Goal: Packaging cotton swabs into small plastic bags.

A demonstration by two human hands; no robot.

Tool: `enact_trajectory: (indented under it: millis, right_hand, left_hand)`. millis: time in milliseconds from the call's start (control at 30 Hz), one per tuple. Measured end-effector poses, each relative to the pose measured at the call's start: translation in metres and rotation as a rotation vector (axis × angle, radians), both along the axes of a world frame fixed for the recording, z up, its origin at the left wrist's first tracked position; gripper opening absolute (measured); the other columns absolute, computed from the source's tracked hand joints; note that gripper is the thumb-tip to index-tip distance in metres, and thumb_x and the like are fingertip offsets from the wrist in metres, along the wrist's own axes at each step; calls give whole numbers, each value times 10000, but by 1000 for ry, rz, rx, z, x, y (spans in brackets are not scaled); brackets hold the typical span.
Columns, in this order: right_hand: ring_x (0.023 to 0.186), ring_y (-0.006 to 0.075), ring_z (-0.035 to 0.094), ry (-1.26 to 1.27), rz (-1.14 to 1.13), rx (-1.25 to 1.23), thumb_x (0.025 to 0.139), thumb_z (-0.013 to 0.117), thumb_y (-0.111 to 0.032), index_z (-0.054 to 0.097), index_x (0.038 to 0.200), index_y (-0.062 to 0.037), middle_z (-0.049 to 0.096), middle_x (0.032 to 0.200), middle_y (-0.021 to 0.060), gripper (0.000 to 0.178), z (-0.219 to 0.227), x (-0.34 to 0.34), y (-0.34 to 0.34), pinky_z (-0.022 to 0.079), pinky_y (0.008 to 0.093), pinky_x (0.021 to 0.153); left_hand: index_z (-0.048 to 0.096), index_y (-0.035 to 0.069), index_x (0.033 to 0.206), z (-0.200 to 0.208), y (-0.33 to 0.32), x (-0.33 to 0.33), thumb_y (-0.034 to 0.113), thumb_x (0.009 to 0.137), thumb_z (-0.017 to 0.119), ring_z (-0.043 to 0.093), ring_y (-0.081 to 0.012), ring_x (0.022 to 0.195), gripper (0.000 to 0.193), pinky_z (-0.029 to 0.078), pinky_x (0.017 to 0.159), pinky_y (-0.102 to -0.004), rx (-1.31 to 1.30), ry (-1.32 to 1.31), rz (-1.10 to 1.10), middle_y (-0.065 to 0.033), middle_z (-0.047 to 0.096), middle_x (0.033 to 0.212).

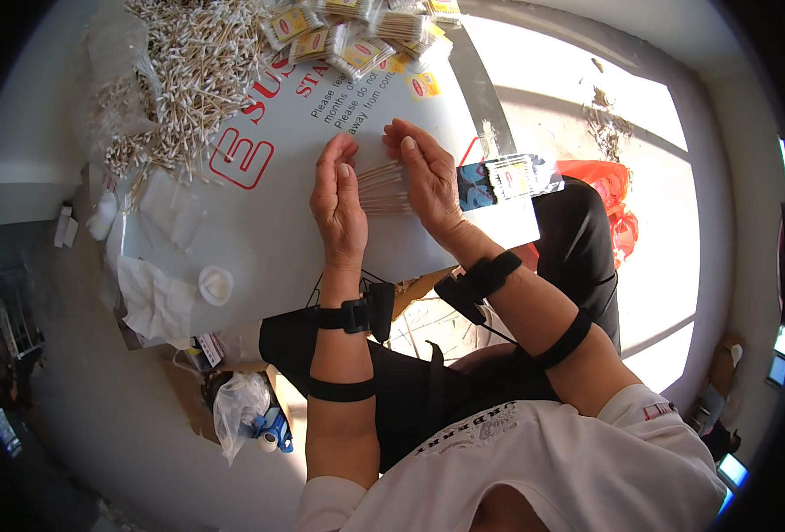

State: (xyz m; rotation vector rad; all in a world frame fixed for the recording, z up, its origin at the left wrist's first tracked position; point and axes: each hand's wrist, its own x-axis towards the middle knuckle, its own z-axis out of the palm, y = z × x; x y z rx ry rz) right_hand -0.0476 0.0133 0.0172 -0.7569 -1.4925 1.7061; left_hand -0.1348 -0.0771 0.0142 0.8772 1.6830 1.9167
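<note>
Both hands at frame centre: left hand [339,204] and right hand [430,182] stand palm to palm, a gap between them, fingers straight, neither closed around anything. Small bundle of swabs [382,197] lies in that gap on the grey board [259,266]; cannot tell whether the palms press on it.

Progress, as judged: yellow-labelled packs [357,55], filled, sit together at upper centre; another labelled pack [513,177] lies right of centre. Outstanding: the central bundle is loose, unpacked, and a large heap of loose swabs [199,75] occupies upper left.
</note>
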Motion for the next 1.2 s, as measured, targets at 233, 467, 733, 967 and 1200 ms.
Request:
enact_trajectory:
  millis: [233, 467, 733, 967, 1200]
  right_hand:
    - [1202, 196, 549, 21, -55, -28, 1045, 446, -180, 529, 1314, 44, 588, 1278, 133, 360, 1, 13, -19, 419, 310, 1065]
    - [1163, 203, 553, 47, -109, 67, 1030, 468, -132, 549, 1259, 33, 576, 1276, 112, 294, -5, 13, -38, 412, 283, 1024]
    - [933, 112, 586, -183, -48, 206, 914, 580, 21, 647, 1077, 0, 614, 1037, 52, 178, 7, 45, -13, 476, 242, 832]
    - [707, 217, 597, -369, 47, 706, 792, 686, 20, 676, 880, -37, 564, 782, 75, 105, 1, 56, -15, 489, 317, 624]
    - [711, 260, 592, -406, 51, 875, 758, 699, 17, 658, 833, -45, 559, 772, 82, 106, -2, 56, -16, 495, 354, 621]
  left_hand:
    - [468, -21, 1368, 4, -12, 13, 276, 1050, 403, 509, -264, 1244, 440, 388, 1077, -395, 22, -33, 63, -165, 523, 1359]
    - [440, -53, 1358, 1, -10, 28, 289, 1033, 434, 463, -279, 1294, 472, 341, 1120, -413, 165, -169, 262, -210, 479, 1383]
    - [329, 39, 1489, 25, -44, 17, 233, 939, 597, 251, -325, 1457, 642, 228, 1176, -476, -438, 733, -68, -149, 292, 1563]
    - [252, 35, 1518, 17, -54, 30, 349, 853, 682, 210, -304, 1476, 852, 149, 1193, -512, -785, 988, -200, -150, 233, 1587]
    - [302, 35, 1498, 16, -52, 33, 412, 838, 688, 227, -275, 1474, 852, 161, 1194, -494, -822, 1027, -169, -140, 263, 1579]
